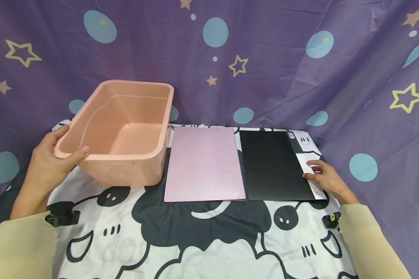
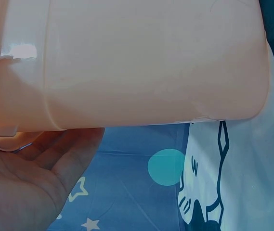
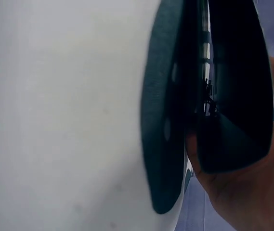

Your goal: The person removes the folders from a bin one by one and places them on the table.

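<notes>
A peach plastic tub (image 1: 139, 170) stands at the left, its open top facing up. My left hand (image 1: 54, 159) grips its near left corner, thumb over the rim; in the left wrist view that hand (image 2: 35, 178) lies against the outside wall (image 2: 151, 62) below the rim. A black folder (image 1: 276, 166) with a white strip and a barcode label lies flat at the right. My right hand (image 1: 326, 178) holds its right edge. In the right wrist view, the folder (image 3: 242, 96) shows a narrow gap between dark layers, partly hiding the hand (image 3: 252, 192).
Between the tub and the black folder lies a pink folder (image 1: 206, 164). Everything rests on a black and white patterned cloth (image 1: 125, 248). A purple curtain (image 1: 272, 77) with stars and blue ovals hangs behind and along the sides.
</notes>
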`<state>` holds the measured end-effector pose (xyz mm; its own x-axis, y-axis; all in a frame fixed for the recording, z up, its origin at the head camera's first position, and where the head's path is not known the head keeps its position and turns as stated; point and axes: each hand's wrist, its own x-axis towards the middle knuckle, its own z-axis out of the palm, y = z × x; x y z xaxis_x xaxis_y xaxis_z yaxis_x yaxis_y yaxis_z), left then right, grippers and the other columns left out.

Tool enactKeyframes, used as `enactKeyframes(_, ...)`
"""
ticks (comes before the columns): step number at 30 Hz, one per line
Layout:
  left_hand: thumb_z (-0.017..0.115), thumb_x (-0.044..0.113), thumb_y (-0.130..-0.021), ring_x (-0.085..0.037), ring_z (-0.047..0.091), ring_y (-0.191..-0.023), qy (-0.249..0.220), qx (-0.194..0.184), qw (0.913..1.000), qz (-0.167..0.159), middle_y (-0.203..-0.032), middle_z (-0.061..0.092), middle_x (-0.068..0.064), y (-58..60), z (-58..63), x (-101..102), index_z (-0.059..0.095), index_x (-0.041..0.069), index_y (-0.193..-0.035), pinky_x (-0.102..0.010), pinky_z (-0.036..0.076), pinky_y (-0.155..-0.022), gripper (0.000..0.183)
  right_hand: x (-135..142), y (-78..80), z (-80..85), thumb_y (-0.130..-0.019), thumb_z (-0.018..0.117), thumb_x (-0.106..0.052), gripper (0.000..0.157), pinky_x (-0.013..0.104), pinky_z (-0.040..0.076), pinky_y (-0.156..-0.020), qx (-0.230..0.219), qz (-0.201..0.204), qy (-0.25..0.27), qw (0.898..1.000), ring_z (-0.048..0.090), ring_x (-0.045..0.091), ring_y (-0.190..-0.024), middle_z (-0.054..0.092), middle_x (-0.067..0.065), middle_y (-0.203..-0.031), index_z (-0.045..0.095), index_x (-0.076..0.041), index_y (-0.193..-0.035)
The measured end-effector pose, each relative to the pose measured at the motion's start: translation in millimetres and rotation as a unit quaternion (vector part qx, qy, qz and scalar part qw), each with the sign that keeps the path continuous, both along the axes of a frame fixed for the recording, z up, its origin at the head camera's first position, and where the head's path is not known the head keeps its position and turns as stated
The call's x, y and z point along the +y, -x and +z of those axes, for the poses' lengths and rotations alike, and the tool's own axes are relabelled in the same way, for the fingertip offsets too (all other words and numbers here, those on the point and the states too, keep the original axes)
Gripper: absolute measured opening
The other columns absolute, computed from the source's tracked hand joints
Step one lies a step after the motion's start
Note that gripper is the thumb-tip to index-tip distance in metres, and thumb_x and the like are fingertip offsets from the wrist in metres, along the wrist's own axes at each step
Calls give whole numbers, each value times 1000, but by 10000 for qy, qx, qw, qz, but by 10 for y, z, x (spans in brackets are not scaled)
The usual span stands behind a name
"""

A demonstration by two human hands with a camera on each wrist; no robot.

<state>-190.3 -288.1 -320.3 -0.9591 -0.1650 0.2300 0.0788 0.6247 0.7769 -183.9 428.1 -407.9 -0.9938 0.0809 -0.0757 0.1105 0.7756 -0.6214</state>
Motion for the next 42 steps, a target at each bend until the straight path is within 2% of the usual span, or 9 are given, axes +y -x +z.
enactKeyframes(6, 74, 33, -83, -28, 40, -122, 56, 5, 10000, -9, -151, 33, -9, 18, -1, 2, 25, 31, -152, -10, 38, -77, 84, -15, -16, -5, -87, 70, -23, 59, 44, 44, -82, -12, -21, -111, 9999, 50, 40, -108, 50, 32, -121, 46, 6, -132)
enactKeyframes(14, 74, 33, -83, -28, 40, -122, 54, -10, 10000, 4, -152, 32, -8, 12, 0, -5, 25, 31, -151, -12, 38, -79, 84, -36, -30, -15, -89, 67, -21, 52, 48, 43, -86, -5, -39, -228, 9997, 51, 42, -109, 52, 32, -121, 48, 8, -128)
enactKeyframes(20, 73, 32, -84, -29, 39, -124, 78, -59, 9999, 25, -152, 31, -11, 10, 9, 7, 23, 27, -153, -16, 39, -88, 84, -42, -48, -2, -93, 61, -24, 48, 52, 42, -87, 89, -14, -250, 9996, 51, 44, -109, 53, 34, -120, 48, 8, -127)
enactKeyframes(27, 73, 31, -85, -29, 38, -125, 54, -20, 10000, 41, -152, 31, -12, 8, 10, 13, 23, 27, -153, -21, 39, -94, 84, -85, -58, -1, -96, 57, -27, 46, 47, 42, -85, 328, -130, -191, 9992, 53, 41, -107, 56, 31, -118, 51, 8, -125)
enactKeyframes(32, 74, 28, -84, -19, 41, -121, -5, 76, 10000, 49, -150, 34, -12, 8, 0, 3, 26, 25, -152, -14, 39, -86, 83, -135, -56, 3, -95, 56, -27, 42, 39, 41, -80, 682, -270, -291, 9969, 57, 37, -101, 61, 28, -113, 55, 6, -120)
enactKeyframes(36, 74, 26, -83, -9, 42, -113, -16, 213, 9997, 72, -148, 36, -14, 19, -18, -10, 28, 24, -151, -11, 37, -79, 82, -165, -63, 29, -96, 55, -30, 44, 45, 42, -83, 734, -337, -346, 9961, 56, 40, -105, 60, 29, -115, 55, 5, -121)
enactKeyframes(39, 75, 24, -82, -9, 42, -107, -42, 325, 9994, 108, -142, 38, -14, 20, -28, -8, 29, 24, -151, -10, 35, -74, 83, -174, -80, 61, -96, 54, -32, 46, 50, 41, -85, 792, -359, -344, 9956, 54, 44, -110, 58, 30, -118, 54, 5, -123)
enactKeyframes(42, 77, 22, -80, -13, 43, -102, -113, 438, 9989, 105, -135, 38, -15, 24, -29, 8, 27, 22, -151, -10, 34, -71, 86, -173, -103, 92, -96, 54, -30, 45, 45, 43, -83, 911, -384, -288, 9947, 55, 43, -108, 60, 29, -115, 54, 6, -123)
